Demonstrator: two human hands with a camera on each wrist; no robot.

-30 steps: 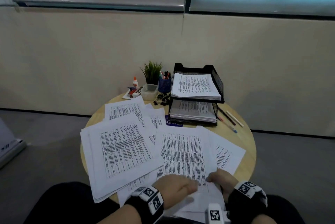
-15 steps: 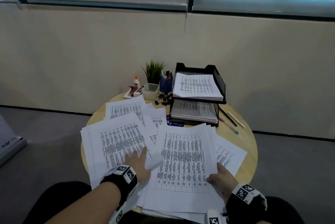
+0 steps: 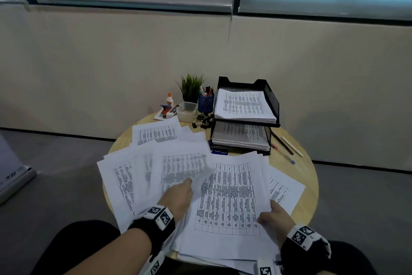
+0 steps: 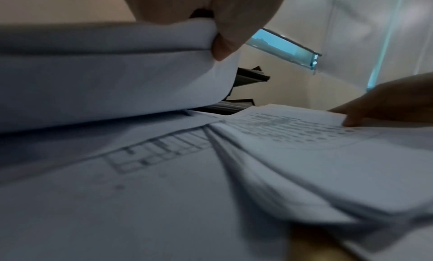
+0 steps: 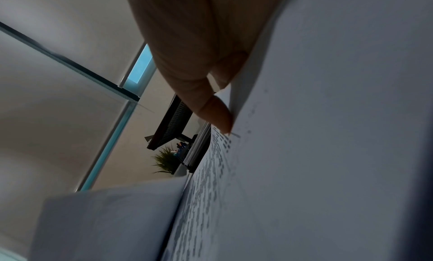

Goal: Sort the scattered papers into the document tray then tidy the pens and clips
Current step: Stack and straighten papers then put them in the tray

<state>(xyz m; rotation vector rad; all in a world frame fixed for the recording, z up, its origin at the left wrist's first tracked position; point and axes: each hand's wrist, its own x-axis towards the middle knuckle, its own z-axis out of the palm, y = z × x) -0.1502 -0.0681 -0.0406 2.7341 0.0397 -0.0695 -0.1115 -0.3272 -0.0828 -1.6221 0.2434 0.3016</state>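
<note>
Gathering stage: by my reading the paper sort is partly done and the pens and clips are untouched
Left hand: the left hand [image 3: 178, 196] pinches a blurred sheaf of printed sheets [image 3: 185, 167] between thumb and fingers, lifted clear of the pile; the left wrist view shows the fingertips [image 4: 225, 48] curled round its edge
Right hand: the right hand [image 3: 275, 216] grips the right edge of the gathered stack [image 3: 229, 199], thumb on top, fingers underneath and hidden; the stack lies at the near edge of the round wooden table [image 3: 310, 187]
Done: the black mesh document tray [image 3: 270, 101] at the back of the table already carries a thick pile in its upper tier [image 3: 243, 105] and another in its lower tier [image 3: 240, 136]
Left, papers: loose sheets [image 3: 156, 133] spread over the left and middle of the table; one sheet [image 3: 285, 187] pokes out to the right of the stack
Left, pens: loose pens and pencils [image 3: 287, 143] lie just right of the tray; the blue pen cup [image 3: 206, 102] stands left of it, beside a small potted plant [image 3: 191, 87]
Left, clips: black binder clips [image 3: 202, 119] heaped between cup and tray; a clear plastic box [image 3: 187, 111] sits near them
Writing: the sheets carry tables of fine print, too small and blurred to read; square black-and-white markers on the wrist bands [image 3: 160, 215]; the glue bottle [image 3: 170, 99] label cannot be read
</note>
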